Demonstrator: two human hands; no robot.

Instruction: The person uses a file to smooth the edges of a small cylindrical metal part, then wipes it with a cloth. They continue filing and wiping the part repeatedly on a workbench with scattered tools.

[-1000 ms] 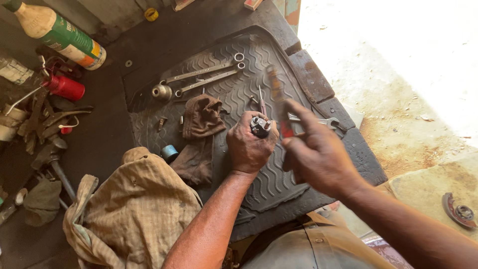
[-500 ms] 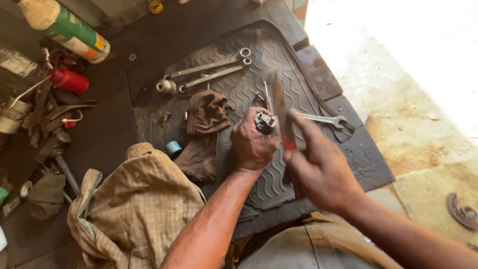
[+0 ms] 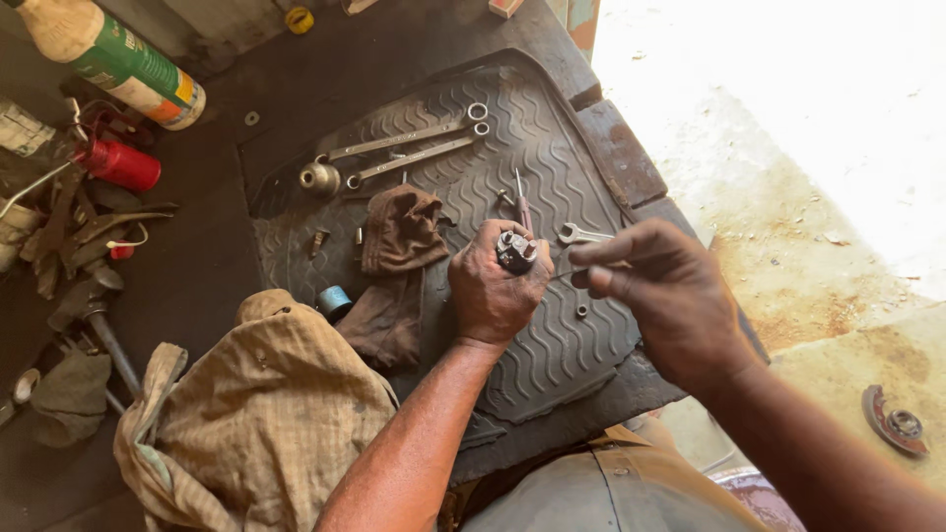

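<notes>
Black ribbed rubber forms the floor mat (image 3: 552,345) on which the work is done, and its raised rim acts as a shallow tray. Held within it are two long ring spanners (image 3: 414,148) with a round metal socket (image 3: 319,178) at their near end, a dark brown rag (image 3: 399,232), a small blue-rimmed cap (image 3: 335,300), a few loose bolts and a short open-ended spanner (image 3: 581,234) just beyond the right fingertips.

A small round metal part (image 3: 515,250) is clasped in the left hand (image 3: 493,286), whose fingers are curled tight around it so that only its top shows above the fist. It appears dark and greasy, with bright metal spots on its face; finer detail cannot be made out. It is held above the middle of the mat, just left of the right fingertips.

A thin metal rod (image 3: 564,273) is pinched between thumb and forefinger of the right hand (image 3: 660,296), with its tip pointed at the part; whether the tip touches it cannot be told. A red-handled screwdriver (image 3: 522,207) lies just beyond the left knuckles.

Well to the left of both hands, off the mat, a plastic bottle with a green label (image 3: 113,59), a red can (image 3: 120,165) and a heap of dark tools are seen. A tan checked cloth (image 3: 256,414) is bunched beside the left forearm.
</notes>
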